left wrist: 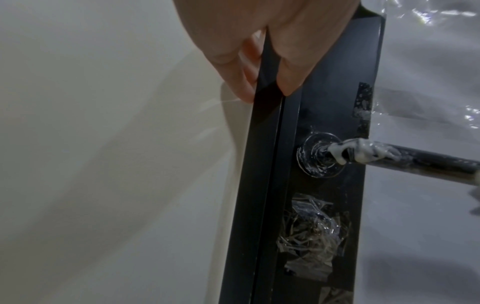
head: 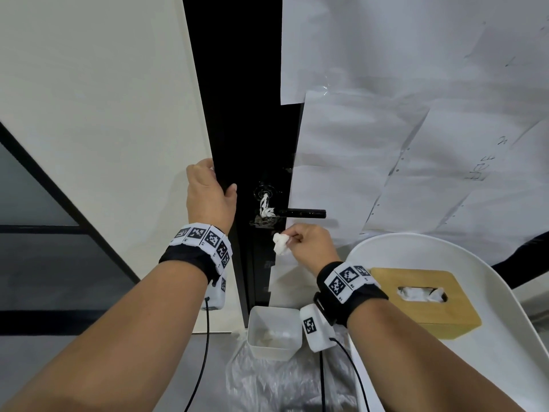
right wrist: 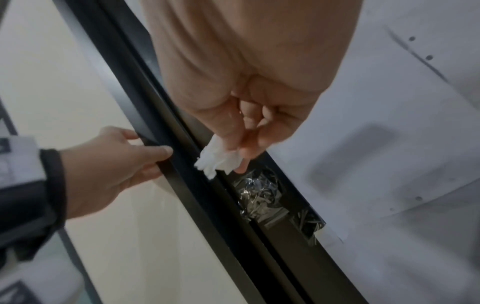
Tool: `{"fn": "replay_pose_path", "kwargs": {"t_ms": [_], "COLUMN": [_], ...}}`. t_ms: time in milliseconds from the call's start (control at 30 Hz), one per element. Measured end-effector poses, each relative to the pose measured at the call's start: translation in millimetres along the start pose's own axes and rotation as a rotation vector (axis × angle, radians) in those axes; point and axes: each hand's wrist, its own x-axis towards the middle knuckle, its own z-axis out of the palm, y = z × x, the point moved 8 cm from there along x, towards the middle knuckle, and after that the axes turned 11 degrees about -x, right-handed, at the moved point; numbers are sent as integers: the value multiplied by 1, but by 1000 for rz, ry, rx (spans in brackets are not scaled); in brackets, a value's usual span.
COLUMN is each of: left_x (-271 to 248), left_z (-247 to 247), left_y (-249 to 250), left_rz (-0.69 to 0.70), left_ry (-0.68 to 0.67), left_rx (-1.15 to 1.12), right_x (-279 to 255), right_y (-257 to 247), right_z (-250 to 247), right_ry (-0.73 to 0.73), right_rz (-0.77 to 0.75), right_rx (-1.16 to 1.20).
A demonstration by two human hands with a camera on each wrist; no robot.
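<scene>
A black door (head: 237,84) stands in front of me, with a black lever handle (head: 300,213) smeared with white paste near its base (left wrist: 363,153). My left hand (head: 208,191) grips the door's black edge (left wrist: 267,98), thumb on the front face and fingers behind it. My right hand (head: 303,242) pinches a crumpled white tissue (head: 280,243) just below the handle, close to a taped patch of clear film (right wrist: 255,195) on the door. In the right wrist view the tissue (right wrist: 217,159) hangs from thumb and fingertips.
White paper sheets (head: 416,114) cover the door's right side. A white bin (head: 274,331) holding used tissues sits below on plastic sheeting (head: 267,382). To the right, a white chair (head: 505,322) carries a wooden tissue box (head: 421,301). A cream wall (head: 104,99) lies on the left.
</scene>
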Motion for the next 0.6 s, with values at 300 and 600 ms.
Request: {"fn": "replay_pose_path", "kwargs": {"t_ms": [300,600], "left_x": [0,-8], "left_z": [0,-4], "left_y": [1,7], "left_rz": [0,12], "left_ry": [3,23], "left_rx": [1,-49], "right_x": [1,0], "right_y": [-8,-18], "right_z": [-23,-41], "right_ry": [24,67], "right_rz": [71,21], "right_rx": [359,385]}}
